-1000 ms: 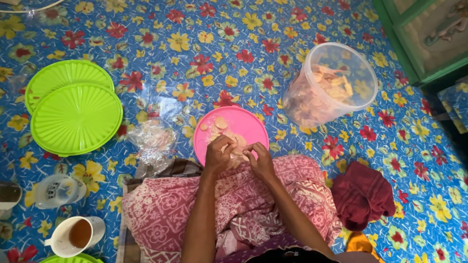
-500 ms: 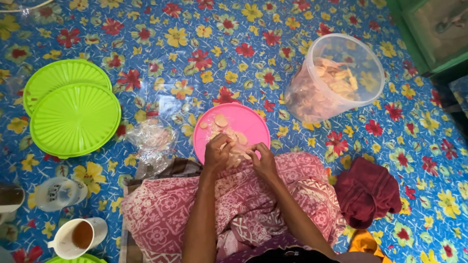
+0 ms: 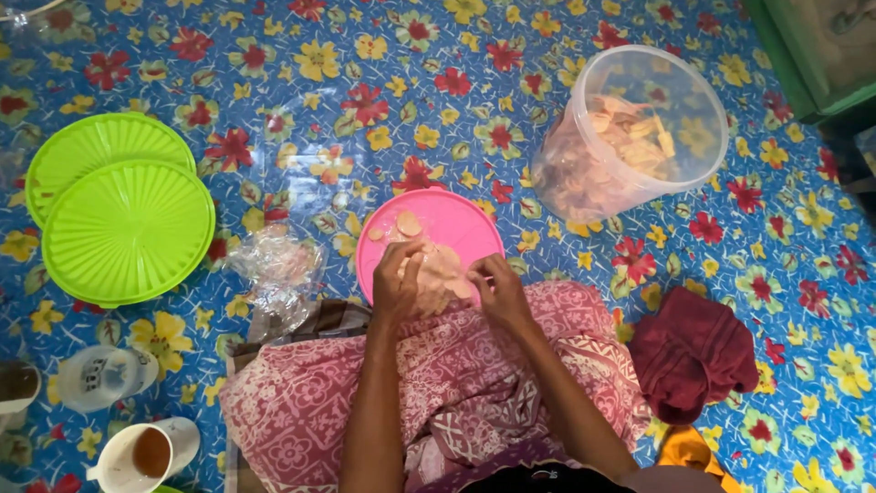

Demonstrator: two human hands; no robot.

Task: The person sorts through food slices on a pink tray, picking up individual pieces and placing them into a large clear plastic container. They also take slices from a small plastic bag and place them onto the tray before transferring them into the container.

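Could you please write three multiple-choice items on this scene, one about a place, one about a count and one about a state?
1. Where does the pink plate lie?
A. on the flowered floor cover, just in front of the person's lap
B. inside the clear tub
C. on top of the green lids

2. How many green lids lie at the left?
A. one
B. two
C. four

3. How is the clear tub of crackers?
A. shut with a green lid
B. upside down
C. open, with no lid on it

Answers:
1 A: the plate rests on the floor cover, and the left hand and right hand meet over its near edge on a pale cracker.
2 B: two round lids overlap there.
3 C: its rim is bare and the crackers show through the mouth.
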